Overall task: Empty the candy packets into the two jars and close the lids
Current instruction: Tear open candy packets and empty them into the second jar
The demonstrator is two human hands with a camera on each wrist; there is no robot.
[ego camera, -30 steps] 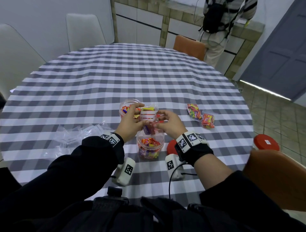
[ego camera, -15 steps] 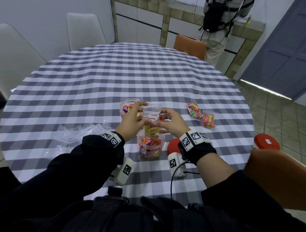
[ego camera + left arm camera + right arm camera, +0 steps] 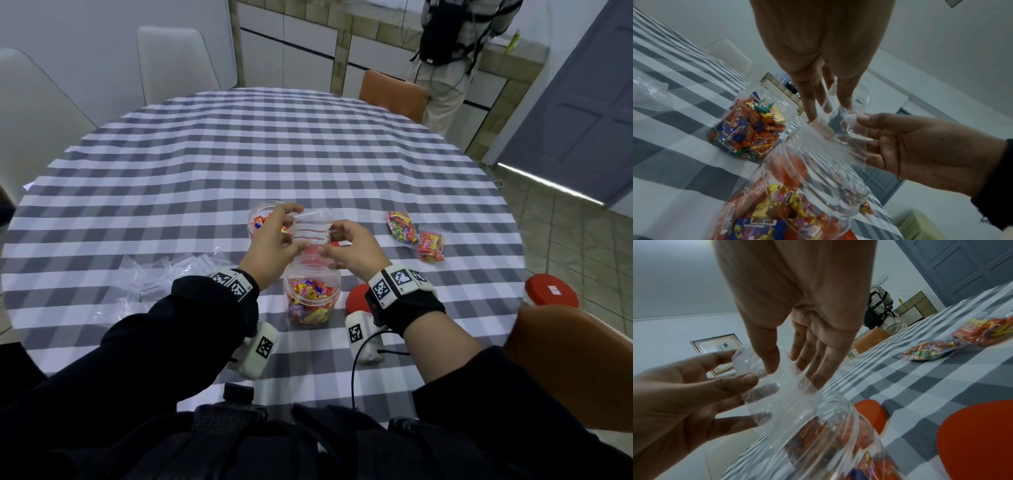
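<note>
Both hands hold an emptied clear candy packet (image 3: 313, 229) upside down over the near jar (image 3: 311, 298), which is open and about half full of colourful candy. My left hand (image 3: 286, 236) pinches the packet's left side and my right hand (image 3: 337, 240) its right side. The far jar (image 3: 257, 219), also open with candy in it, stands just behind my left hand. In the left wrist view the packet (image 3: 840, 129) hangs crumpled above the near jar's mouth (image 3: 818, 178). Two full packets (image 3: 402, 226) (image 3: 430, 247) lie to the right.
One red lid (image 3: 356, 299) lies beside the near jar by my right wrist, and another (image 3: 335, 244) peeks out behind my right hand. Emptied clear packets (image 3: 161, 277) are piled at the left. A red round object (image 3: 551, 291) and an orange chair back (image 3: 575, 359) sit at the right edge. A person stands at the far counter.
The candies that were in the packet have dropped into the near jar, leaving the packet clear. Both hands have kept their hold on it above the jar.
</note>
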